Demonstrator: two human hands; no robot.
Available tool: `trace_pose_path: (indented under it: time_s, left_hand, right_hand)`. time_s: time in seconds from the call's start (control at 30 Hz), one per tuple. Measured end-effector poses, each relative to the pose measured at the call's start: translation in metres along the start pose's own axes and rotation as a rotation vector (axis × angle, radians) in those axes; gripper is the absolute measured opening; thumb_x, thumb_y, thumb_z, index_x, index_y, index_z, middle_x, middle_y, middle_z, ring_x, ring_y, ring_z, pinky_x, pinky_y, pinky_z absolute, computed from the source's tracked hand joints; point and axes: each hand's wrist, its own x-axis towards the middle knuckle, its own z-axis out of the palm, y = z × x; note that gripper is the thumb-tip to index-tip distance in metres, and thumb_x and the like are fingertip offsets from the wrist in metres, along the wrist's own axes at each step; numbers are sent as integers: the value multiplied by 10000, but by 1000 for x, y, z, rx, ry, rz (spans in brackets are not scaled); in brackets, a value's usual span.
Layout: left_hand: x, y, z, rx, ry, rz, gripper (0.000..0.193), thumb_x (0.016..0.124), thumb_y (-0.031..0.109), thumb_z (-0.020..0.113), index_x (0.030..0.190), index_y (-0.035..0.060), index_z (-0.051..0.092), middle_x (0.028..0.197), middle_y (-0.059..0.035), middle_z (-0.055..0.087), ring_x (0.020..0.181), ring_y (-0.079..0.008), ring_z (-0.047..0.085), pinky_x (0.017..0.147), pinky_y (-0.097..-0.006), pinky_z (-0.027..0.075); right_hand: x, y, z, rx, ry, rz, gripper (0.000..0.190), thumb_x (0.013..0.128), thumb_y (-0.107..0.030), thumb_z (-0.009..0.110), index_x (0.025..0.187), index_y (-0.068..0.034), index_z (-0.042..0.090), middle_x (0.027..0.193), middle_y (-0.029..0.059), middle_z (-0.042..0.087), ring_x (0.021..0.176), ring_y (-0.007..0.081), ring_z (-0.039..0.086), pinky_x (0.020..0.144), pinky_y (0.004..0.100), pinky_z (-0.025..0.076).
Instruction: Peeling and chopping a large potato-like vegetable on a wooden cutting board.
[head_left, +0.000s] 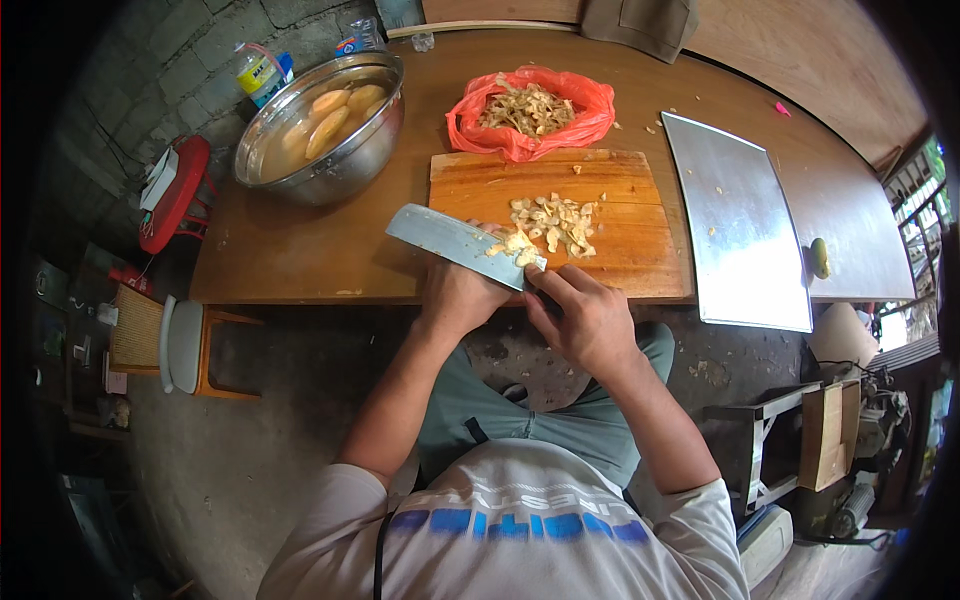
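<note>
My right hand (589, 319) grips a cleaver (450, 238) by its handle, just over the front edge of a wooden cutting board (630, 262). The wide blade slants up to the left. Several pale pieces (517, 246) cling to the blade near its handle end. My left hand (461, 296) is at the blade's left part, its fingers mostly hidden behind the steel; whether they hold anything is not visible. Thin, pale yellow slices (559, 221) lie in a loose pile on the board, right of the blade.
Behind the board sits a red plastic bag (459, 124) filled with brownish scraps (529, 109). A steel basin (330, 184) at left holds yellow-orange produce (328, 131) in cloudy water. To the right lie a metal sheet (739, 247) and a greenish fruit (820, 259). A bottle (259, 71) stands behind the basin.
</note>
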Motion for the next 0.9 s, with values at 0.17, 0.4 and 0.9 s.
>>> trace_pose_path:
  time_s: [0.17,0.4,0.9]
  left_hand:
    - [-4,3,-3,-107,-32,-81,494,732,252,965,1126,14,784,1126,-195,787,1090,-432,739,975,-529,571]
    - [0,14,-3,-52,-95,-305,569,780,322,981,1210,7,783,1153,-231,772,1108,-452,732,995,-549,585]
    - [1,17,-2,-261,-155,-176,564,816,264,963,1270,-2,761,1304,-214,753,1188,-413,724,1020,-494,579]
  right_hand:
    - [13,-3,10,-10,-12,13,278,1046,-325,753,1255,-143,741,913,109,706,769,359,758,669,486,630]
    - [3,12,-5,99,-16,107,265,1041,-287,752,1258,-136,747,949,144,735,833,416,762,743,524,621]
    - [-15,21,-4,120,51,61,310,1020,-264,792,1283,-102,772,937,148,720,799,403,752,725,506,610]
